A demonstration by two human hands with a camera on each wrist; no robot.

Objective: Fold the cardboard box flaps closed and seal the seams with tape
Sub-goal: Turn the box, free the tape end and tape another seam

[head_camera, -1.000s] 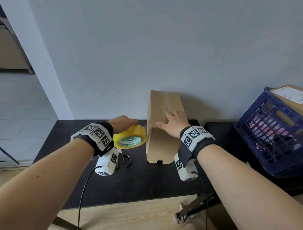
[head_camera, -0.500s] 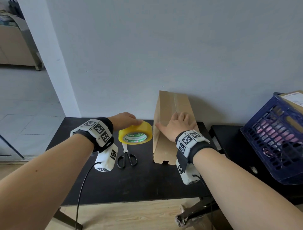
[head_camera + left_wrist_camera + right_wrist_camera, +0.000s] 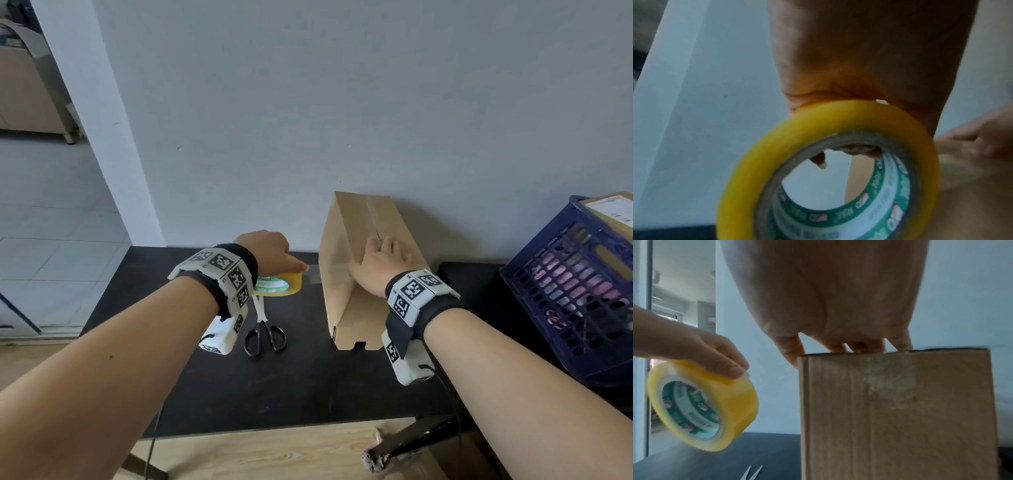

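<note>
Right hand (image 3: 378, 265) flat, fingers straight atop upright cardboard box (image 3: 346, 270) on black table (image 3: 274, 377); left hand (image 3: 270, 251) grasps yellow tape roll (image 3: 702, 405) just left of those fingers; blue crate (image 3: 561, 294) holds parcel (image 3: 613, 209); grey wall (image 3: 342, 102)

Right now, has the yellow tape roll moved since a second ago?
Yes. The yellow tape roll, gripped by the left hand, has shifted left, away from the cardboard box it nearly touched.

Tape roll (image 3: 279, 285) lifted — strip stretched to box (image 3: 363, 274).
</note>
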